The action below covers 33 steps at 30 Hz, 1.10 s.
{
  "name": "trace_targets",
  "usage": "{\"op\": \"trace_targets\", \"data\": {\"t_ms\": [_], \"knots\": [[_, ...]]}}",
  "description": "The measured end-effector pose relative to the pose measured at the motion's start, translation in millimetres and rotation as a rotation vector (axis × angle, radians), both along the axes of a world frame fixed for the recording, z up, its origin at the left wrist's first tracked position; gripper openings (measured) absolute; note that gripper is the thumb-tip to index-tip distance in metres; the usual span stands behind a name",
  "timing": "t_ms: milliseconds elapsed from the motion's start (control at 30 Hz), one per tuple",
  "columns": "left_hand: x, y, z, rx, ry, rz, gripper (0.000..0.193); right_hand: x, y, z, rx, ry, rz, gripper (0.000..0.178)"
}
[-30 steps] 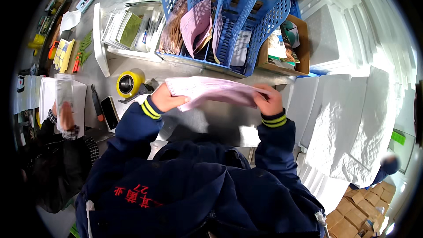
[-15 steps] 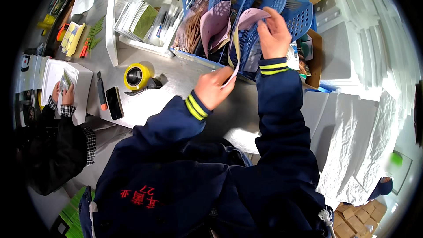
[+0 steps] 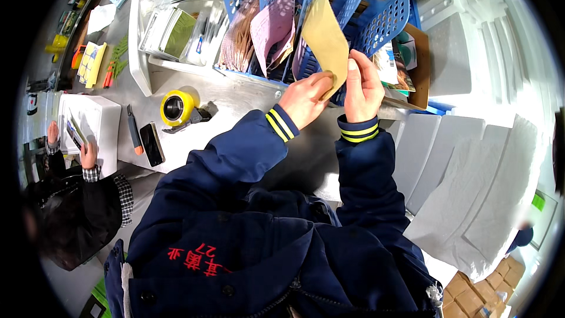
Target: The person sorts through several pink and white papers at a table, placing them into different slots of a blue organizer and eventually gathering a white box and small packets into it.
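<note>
A yellow paper slip (image 3: 325, 34) stands up in front of the blue perforated basket (image 3: 385, 26), its lower end pinched in my left hand (image 3: 307, 99). My right hand (image 3: 363, 89) is at the slip's right edge, thumb and curled fingers closed on it; the exact contact is partly hidden. Inside the basket's dividers, folded pink papers (image 3: 274, 28) lean just left of the slip. A bundle of brownish papers (image 3: 240, 38) fills the leftmost compartment.
A white bin of cards (image 3: 176, 32) stands left of the basket. Nearer lie a yellow tape roll (image 3: 177, 108), a cutter (image 3: 134, 129) and a phone (image 3: 152, 143). A co-worker's hands (image 3: 88, 156) are over a white box. At right are a cardboard box (image 3: 421, 65) and white foam sheets (image 3: 465, 165).
The paper has turned from a curled strip, pink side showing, to an upright yellow face. My right hand has come down towards my left. The co-worker's hands have moved apart.
</note>
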<state>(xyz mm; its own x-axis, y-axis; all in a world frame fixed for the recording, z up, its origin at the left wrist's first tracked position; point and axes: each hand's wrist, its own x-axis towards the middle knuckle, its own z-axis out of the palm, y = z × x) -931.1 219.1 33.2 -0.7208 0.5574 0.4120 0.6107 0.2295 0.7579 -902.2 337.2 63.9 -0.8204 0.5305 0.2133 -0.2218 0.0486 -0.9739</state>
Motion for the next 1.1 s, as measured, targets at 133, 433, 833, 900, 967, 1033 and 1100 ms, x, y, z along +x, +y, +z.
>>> {"op": "trace_targets", "data": {"t_ms": [133, 433, 833, 900, 967, 1033, 1100], "knots": [[0.5, -5.4, -8.2, 0.032, -0.076, 0.004, 0.027, 0.5, 0.0, 7.9, 0.058, -0.075, -0.028, 0.03], [5.7, -24.1, 0.2, 0.072, -0.419, 0.31, 0.024, -11.9, -5.8, 5.4, -0.016, -0.069, 0.084, 0.033], [-1.4, -110.3, -0.9, 0.203, -0.421, 0.343, 0.034, 41.8, -26.8, -58.7, -0.245, -0.562, 0.447, 0.028], [1.0, -115.6, -4.3, 0.233, -0.528, 0.341, 0.034, 48.7, -39.7, -64.8, -0.382, -0.631, 0.524, 0.032], [2.6, -117.3, -7.2, 0.323, -0.578, 0.354, 0.031, 48.1, -46.2, -69.5, -0.5, -0.661, 0.586, 0.035], [2.5, -124.1, -5.0, 0.216, -0.524, 0.316, 0.032, 44.7, -50.1, -68.5, -0.602, -0.676, 0.603, 0.035], [4.7, -126.1, -3.0, 0.227, -0.522, 0.307, 0.032, 40.8, -54.3, -67.2, -0.697, -0.664, 0.605, 0.035]]}}
